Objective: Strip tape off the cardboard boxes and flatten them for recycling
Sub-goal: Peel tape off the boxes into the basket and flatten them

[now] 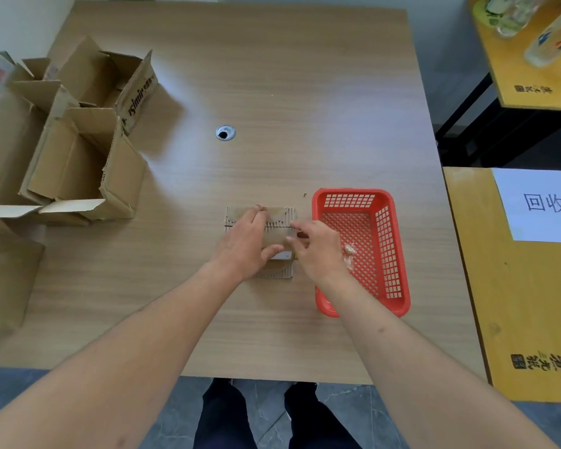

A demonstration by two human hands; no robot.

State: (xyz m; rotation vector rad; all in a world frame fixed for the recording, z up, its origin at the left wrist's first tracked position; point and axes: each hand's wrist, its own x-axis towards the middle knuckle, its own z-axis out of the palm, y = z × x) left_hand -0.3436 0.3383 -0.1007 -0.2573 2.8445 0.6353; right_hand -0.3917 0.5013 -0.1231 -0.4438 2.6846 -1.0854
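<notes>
A small cardboard box [277,218] lies on the wooden table [272,92], just left of a red plastic basket [392,254]. My left hand [245,244] grips the box from the left, fingers over its top and thumb at its near side. My right hand [316,249] is at the box's right edge, thumb and fingers pinching there; whether tape is between them cannot be told. A crumpled wad of clear tape [349,252] lies inside the basket. A white label [282,255] shows on the box's near side.
Several opened larger cardboard boxes [78,150] crowd the table's left side, with one more [7,280] at the near left. A cable hole [225,132] sits mid-table. A yellow side table [531,303] with a white paper sign [544,202] stands right.
</notes>
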